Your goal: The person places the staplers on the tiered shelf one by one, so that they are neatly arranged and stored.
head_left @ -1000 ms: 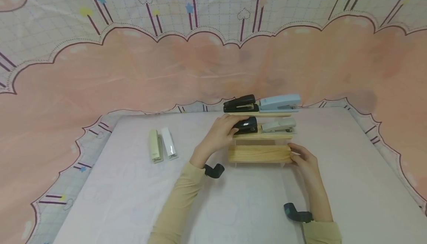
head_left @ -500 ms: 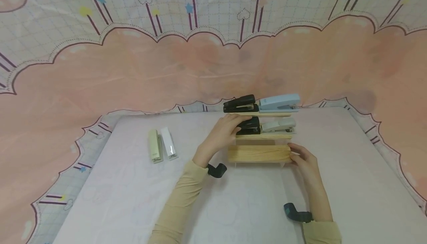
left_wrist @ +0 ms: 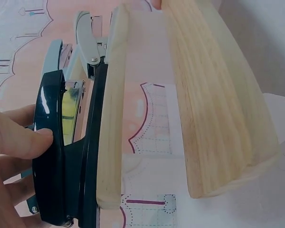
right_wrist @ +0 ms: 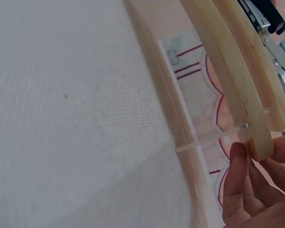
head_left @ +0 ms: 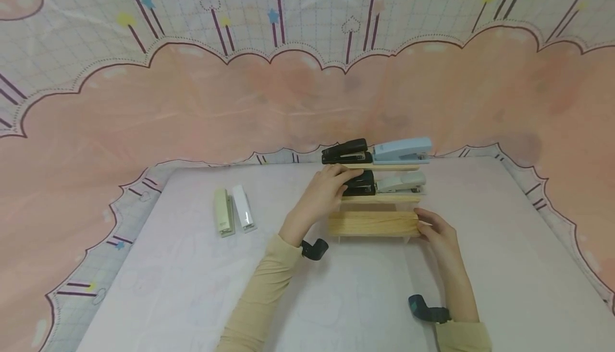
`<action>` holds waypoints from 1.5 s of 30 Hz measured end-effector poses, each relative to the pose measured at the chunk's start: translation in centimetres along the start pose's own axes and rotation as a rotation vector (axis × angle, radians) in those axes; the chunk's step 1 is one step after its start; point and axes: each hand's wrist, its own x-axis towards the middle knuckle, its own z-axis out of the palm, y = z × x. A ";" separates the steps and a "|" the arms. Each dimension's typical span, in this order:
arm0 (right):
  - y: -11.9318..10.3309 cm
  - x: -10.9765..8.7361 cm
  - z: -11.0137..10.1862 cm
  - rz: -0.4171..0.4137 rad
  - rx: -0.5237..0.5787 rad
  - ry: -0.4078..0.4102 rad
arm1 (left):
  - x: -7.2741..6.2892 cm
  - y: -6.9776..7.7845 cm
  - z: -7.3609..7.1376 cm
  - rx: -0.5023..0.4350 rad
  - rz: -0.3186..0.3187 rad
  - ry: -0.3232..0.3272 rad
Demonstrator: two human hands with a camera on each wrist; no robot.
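My left hand (head_left: 323,194) grips a glossy black stapler (head_left: 361,183) on the middle wooden shelf of a tiered rack. In the left wrist view the thumb lies on the stapler's top (left_wrist: 50,166), with fingers around its far side. Beside that stapler, on the same shelf, sits a pale grey stapler (head_left: 401,182). My right hand (head_left: 438,233) pinches the right end of the lowest wooden shelf (head_left: 373,224). Up close in the right wrist view, thumb and fingers hold the shelf board's end (right_wrist: 242,102), next to a clear support rod (right_wrist: 211,137).
On the top shelf stand another black stapler (head_left: 347,151) and a light blue stapler (head_left: 402,150). Left of the rack, a pale green stapler (head_left: 223,212) and a white stapler (head_left: 244,208) lie on the white tabletop (head_left: 182,288). A patterned cloth (head_left: 216,106) hangs behind.
My left hand has slid slightly right with the black stapler, bringing it closer to the pale grey one. The right hand keeps its hold on the lowest shelf.
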 end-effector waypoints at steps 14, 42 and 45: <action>-0.1 -0.1 0.1 -0.021 -0.010 0.008 | -0.3 0.7 0.3 0.139 -0.029 0.040; -0.2 -1.2 0.5 -0.025 -0.003 0.029 | -3.1 0.0 -0.1 0.019 0.012 0.342; -0.2 -1.2 0.5 -0.026 0.002 0.025 | -3.6 -0.2 -0.3 0.006 -0.001 0.373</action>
